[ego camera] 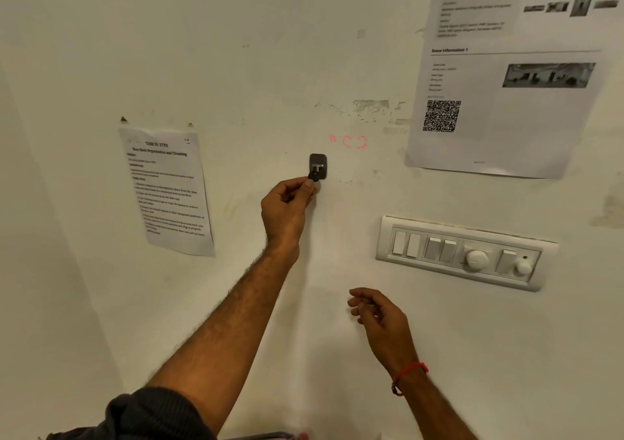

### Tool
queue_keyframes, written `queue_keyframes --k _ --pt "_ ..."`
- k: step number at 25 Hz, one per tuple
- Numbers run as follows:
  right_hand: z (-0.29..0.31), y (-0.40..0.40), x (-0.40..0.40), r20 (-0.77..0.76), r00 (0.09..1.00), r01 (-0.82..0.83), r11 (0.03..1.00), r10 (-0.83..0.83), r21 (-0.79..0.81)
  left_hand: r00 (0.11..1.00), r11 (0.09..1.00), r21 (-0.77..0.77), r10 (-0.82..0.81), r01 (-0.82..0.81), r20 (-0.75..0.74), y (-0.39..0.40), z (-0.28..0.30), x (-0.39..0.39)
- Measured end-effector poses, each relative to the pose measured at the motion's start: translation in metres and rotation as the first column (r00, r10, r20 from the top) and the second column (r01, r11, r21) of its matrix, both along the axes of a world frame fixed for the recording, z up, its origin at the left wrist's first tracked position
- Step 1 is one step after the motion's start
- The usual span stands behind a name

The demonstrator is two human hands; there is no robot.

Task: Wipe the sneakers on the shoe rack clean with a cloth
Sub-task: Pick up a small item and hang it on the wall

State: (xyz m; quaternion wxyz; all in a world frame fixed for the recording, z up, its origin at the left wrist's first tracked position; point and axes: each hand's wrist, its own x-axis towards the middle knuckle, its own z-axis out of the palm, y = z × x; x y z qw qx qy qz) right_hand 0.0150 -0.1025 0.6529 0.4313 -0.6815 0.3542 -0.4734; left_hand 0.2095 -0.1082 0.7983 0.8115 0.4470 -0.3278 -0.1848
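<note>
Task sheet point(167, 189) print too blurred to read; QR poster point(506, 68) cut off at top; my fingers point(305, 189) hide the hook's point(317, 166) tip.

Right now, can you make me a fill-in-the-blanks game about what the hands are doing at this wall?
The left hand pinches the small dark ____ on the wall.
The right hand holds ____.
A ____ band circles the right wrist.
The switch panel sits ____ the QR-code sheet.

Missing: hook, nothing, red, below
</note>
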Motion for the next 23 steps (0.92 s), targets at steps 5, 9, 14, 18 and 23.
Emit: queue_keyframes --k 5,9,14,18,23 --pt "0.022 0.003 0.005 0.076 0.997 -0.014 0.998 0.018 -0.055 1.000 0.997 0.071 -0.011 0.011 -0.012 0.005 -0.001 0.003" --pt "0.033 0.003 0.009 0.107 0.994 -0.007 0.996 0.016 -0.093 1.000 0.990 0.138 -0.024 0.023 0.000 0.008 0.003 0.002" --pt "0.042 0.003 0.007 0.121 0.993 0.023 0.991 -0.007 -0.134 0.996 0.955 0.294 -0.060 0.038 0.064 0.013 -0.003 0.003" --pt "0.047 0.007 -0.003 0.130 0.991 0.035 0.986 -0.014 -0.165 0.986 0.915 0.403 -0.082 0.016 0.147 0.026 -0.039 -0.013" --pt "0.015 0.002 -0.035 -0.213 0.977 -0.022 1.000 0.017 -0.020 0.864 0.796 0.600 -0.356 0.081 0.357 0.057 -0.139 -0.051"
